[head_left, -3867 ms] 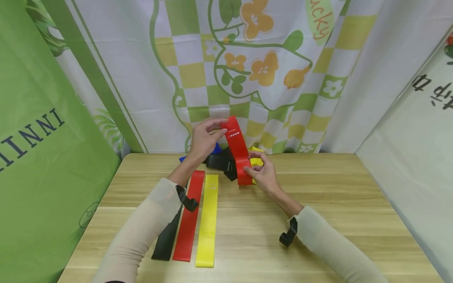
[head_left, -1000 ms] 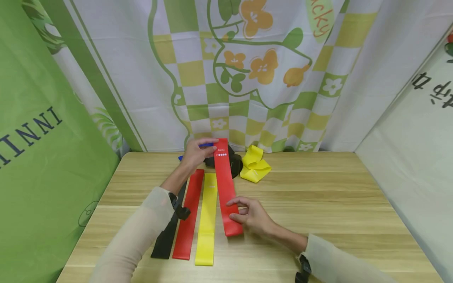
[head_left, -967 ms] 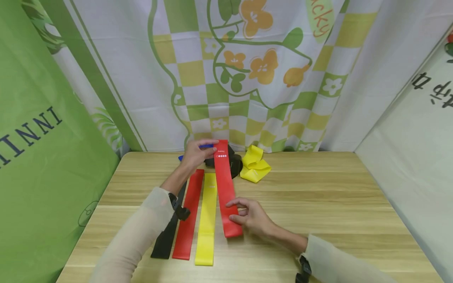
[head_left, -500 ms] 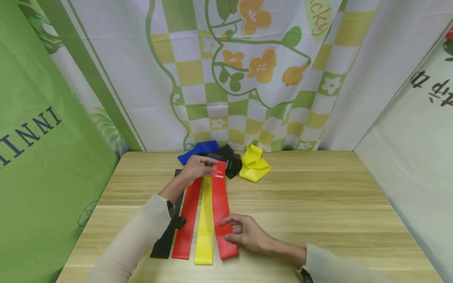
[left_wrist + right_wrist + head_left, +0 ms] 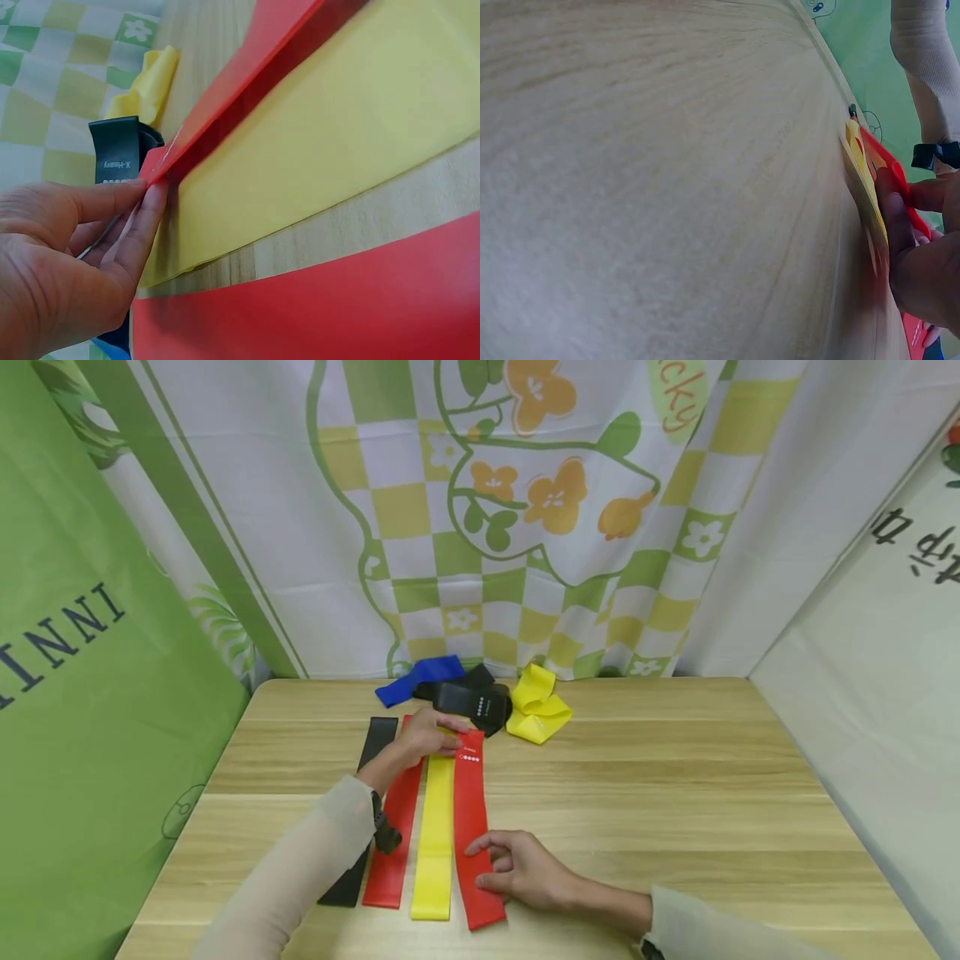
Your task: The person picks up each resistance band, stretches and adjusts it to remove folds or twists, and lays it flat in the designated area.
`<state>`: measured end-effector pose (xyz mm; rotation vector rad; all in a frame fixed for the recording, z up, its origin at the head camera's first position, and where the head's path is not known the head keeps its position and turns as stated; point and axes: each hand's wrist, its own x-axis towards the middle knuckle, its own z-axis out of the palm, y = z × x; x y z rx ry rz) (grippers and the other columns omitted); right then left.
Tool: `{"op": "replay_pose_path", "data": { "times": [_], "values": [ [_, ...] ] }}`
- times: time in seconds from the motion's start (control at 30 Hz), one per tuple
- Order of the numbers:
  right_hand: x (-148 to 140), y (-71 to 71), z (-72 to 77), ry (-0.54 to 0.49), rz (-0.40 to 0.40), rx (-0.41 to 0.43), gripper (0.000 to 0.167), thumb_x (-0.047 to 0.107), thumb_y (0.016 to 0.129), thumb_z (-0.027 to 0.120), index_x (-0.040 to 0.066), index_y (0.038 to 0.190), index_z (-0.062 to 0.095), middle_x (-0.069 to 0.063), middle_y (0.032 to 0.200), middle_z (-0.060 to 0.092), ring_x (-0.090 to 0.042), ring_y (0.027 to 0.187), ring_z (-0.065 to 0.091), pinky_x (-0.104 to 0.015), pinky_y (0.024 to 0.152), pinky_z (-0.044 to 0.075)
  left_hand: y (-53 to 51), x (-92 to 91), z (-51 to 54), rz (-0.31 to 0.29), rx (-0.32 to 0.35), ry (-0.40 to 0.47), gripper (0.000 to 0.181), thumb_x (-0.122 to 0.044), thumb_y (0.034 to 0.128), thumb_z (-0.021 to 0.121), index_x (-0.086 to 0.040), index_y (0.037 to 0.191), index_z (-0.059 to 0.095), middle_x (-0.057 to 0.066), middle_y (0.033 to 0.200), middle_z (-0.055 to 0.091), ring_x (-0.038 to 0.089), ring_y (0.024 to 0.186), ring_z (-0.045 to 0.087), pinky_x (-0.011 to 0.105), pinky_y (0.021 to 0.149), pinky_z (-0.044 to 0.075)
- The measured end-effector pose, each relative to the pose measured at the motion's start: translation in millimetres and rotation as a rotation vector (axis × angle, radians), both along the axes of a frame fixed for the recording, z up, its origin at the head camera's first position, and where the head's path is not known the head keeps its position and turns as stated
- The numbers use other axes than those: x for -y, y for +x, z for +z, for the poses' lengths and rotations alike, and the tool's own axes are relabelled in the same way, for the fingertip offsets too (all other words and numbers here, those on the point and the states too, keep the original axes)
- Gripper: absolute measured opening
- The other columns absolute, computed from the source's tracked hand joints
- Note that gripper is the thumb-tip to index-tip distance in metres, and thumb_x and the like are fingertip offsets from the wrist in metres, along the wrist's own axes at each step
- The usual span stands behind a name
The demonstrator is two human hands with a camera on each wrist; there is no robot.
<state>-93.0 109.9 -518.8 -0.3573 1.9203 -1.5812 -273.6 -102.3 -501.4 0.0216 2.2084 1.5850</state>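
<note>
A red resistance band (image 5: 470, 802) with white print at its far end lies lengthwise between my hands, just right of a flat yellow band (image 5: 432, 835). My left hand (image 5: 427, 735) pinches its far end between thumb and fingers, as the left wrist view shows. Around the near part of the same band my right hand (image 5: 528, 870) has its thumb and fingers at the edges. Seen from the left wrist, the red band (image 5: 217, 105) stands partly edge-up over the yellow. Farther left lie another red band (image 5: 387, 872) and a black band (image 5: 347, 887), both partly behind the left arm.
At the back of the wooden table (image 5: 660, 793) lie a crumpled blue band (image 5: 423, 677), a heap of black bands (image 5: 480, 702) and a twisted yellow band (image 5: 538, 710). A patterned curtain (image 5: 555, 527) hangs behind the back edge, with cloth on both sides.
The red band has come from the back of the table, been stretched lengthwise and lowered beside the yellow band. Both hands have moved nearer and down with it; the right hand now holds its near end.
</note>
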Motion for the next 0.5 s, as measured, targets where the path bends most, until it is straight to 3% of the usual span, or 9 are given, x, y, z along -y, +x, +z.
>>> {"op": "replay_pose_path", "data": {
  "times": [0.27,0.5],
  "values": [
    [-1.2,0.1,-1.9,0.016,-0.015,0.026,0.035,-0.002,0.094,0.077,-0.001,0.128,0.067,-0.004,0.090,0.069,-0.017,0.078,0.071,-0.037,0.064,0.065,-6.2,-9.6,-4.7,-0.018,-0.029,-0.053,0.029,0.015,0.0884,0.074,0.000,0.113,0.082,0.019,0.120,0.073,0.017,0.077,0.075,0.032,0.074,0.065],
    [-1.6,-0.3,-2.6,0.026,-0.002,0.020,0.039,-0.002,0.093,0.078,-0.003,0.130,0.065,-0.007,0.086,0.069,-0.017,0.072,0.070,-0.034,0.061,0.064,-9.2,-16.8,-7.8,-0.026,-0.095,-0.078,0.025,0.017,0.0873,0.074,0.005,0.109,0.081,0.021,0.115,0.074,0.017,0.075,0.074,0.032,0.072,0.065]
  ]
}}
